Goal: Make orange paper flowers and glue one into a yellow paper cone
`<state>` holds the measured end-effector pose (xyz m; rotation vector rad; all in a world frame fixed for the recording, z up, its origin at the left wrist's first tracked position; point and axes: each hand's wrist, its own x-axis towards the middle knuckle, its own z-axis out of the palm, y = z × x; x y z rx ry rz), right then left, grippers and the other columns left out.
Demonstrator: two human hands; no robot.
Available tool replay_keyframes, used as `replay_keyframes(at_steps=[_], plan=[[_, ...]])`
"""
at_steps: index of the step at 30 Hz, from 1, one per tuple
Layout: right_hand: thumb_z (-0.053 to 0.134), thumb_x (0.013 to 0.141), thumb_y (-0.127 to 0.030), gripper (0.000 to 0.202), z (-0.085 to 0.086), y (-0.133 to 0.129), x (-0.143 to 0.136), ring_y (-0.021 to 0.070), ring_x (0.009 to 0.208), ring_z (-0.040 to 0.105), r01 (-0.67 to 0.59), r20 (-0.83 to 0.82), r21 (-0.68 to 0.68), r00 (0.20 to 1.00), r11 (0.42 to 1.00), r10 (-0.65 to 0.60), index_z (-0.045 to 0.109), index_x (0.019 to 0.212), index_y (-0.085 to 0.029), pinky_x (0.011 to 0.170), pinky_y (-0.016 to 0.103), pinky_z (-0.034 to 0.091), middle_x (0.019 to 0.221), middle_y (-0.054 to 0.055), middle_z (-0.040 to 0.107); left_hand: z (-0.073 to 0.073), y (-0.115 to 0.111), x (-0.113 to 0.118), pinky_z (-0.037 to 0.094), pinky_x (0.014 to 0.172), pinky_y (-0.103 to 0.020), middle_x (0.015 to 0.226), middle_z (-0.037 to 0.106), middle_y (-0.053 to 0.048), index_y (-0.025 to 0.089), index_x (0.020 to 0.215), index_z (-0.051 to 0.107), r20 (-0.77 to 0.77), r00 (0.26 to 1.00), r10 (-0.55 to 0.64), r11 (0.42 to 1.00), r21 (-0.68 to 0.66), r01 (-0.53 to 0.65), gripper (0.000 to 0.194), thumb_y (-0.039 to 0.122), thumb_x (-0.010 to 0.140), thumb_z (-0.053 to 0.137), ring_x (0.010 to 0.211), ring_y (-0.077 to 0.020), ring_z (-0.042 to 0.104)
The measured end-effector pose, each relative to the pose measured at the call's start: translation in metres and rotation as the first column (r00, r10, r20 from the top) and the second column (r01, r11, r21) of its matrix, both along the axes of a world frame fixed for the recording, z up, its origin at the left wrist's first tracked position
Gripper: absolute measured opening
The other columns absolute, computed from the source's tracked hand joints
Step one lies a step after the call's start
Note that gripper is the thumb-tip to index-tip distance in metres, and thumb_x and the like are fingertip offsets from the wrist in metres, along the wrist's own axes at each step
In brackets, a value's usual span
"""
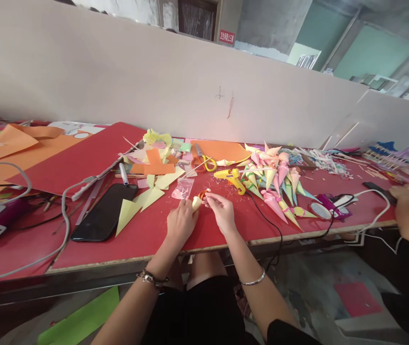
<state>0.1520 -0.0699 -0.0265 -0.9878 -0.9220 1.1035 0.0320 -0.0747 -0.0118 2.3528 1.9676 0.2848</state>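
Both hands met over the red table, near its front edge. The left hand was closed around a small pale yellow paper cone, and the right hand pinched at the cone's top, where an orange piece showed between the fingertips. What exactly the right fingers held was too small to tell.

Just beyond the grip lay a small clear plastic bag, and a little to its right a yellow glue gun, its black cord running off the table's front edge. Farther right of the grip sat a heap of finished paper cones in pink, green and yellow. Behind the grip lay orange-handled scissors among paper scraps. To the left of the grip were yellow paper triangles, then a black phone lying flat, and past it large red and orange sheets.

A plain beige partition stood along the far edge of the table. Above it, greenish walls and a small red sign were visible. At the far right, another person's hand rested on the table, well apart from the grip.
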Motion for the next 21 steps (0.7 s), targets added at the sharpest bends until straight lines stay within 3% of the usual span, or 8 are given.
replay_keyframes(at_steps=[3,11,17,21], plan=[[0.062,0.069,-0.034,0.02,0.0004,-0.0015,0.0003,0.0143,0.066,0.062,0.006,0.025,0.019,1.0,1.0,-0.006,0.066,0.081,-0.019,0.068,0.029,0.051,0.074,0.002,0.066,-0.0019,-0.0013,0.0002,0.042,0.058,-0.03,0.097,0.06,-0.014,0.01,0.101,0.052,-0.048,0.999,-0.017,1.0,0.019,0.018,0.028,0.028,0.084,0.038,0.079,-0.0251,0.061],[0.059,0.073,-0.027,0.01,0.0003,-0.0035,-0.0009,0.0143,0.079,0.057,-0.039,0.371,0.253,0.927,0.967,-0.06,0.066,0.074,-0.02,0.068,0.025,0.048,0.082,0.003,0.056,-0.0017,-0.0034,0.0013,0.042,0.056,-0.029,0.094,0.06,-0.012,0.011,0.093,0.053,-0.073,0.997,-0.038,0.999,0.032,0.04,0.026,0.029,0.085,0.036,0.077,-0.0238,0.062],[0.059,0.073,-0.029,0.01,0.0004,-0.0027,-0.0016,0.0131,0.072,0.056,-0.024,0.373,0.227,0.926,0.974,-0.064,0.06,0.072,-0.019,0.067,0.025,0.048,0.078,0.002,0.055,-0.001,-0.0052,0.0036,0.041,0.052,-0.029,0.092,0.06,-0.012,0.012,0.093,0.053,-0.084,0.995,-0.061,0.997,0.039,0.064,0.027,0.029,0.087,0.033,0.073,-0.0237,0.062],[0.063,0.069,-0.031,0.016,0.0014,-0.0027,-0.0036,0.0119,0.067,0.055,0.018,0.268,0.139,0.962,0.99,-0.055,0.054,0.073,-0.018,0.065,0.024,0.047,0.073,0.0,0.056,0.0012,-0.0056,0.0041,0.04,0.05,-0.028,0.094,0.058,-0.012,0.013,0.095,0.052,-0.08,0.994,-0.07,0.996,0.055,0.075,0.024,0.026,0.086,0.035,0.072,-0.0228,0.062]])
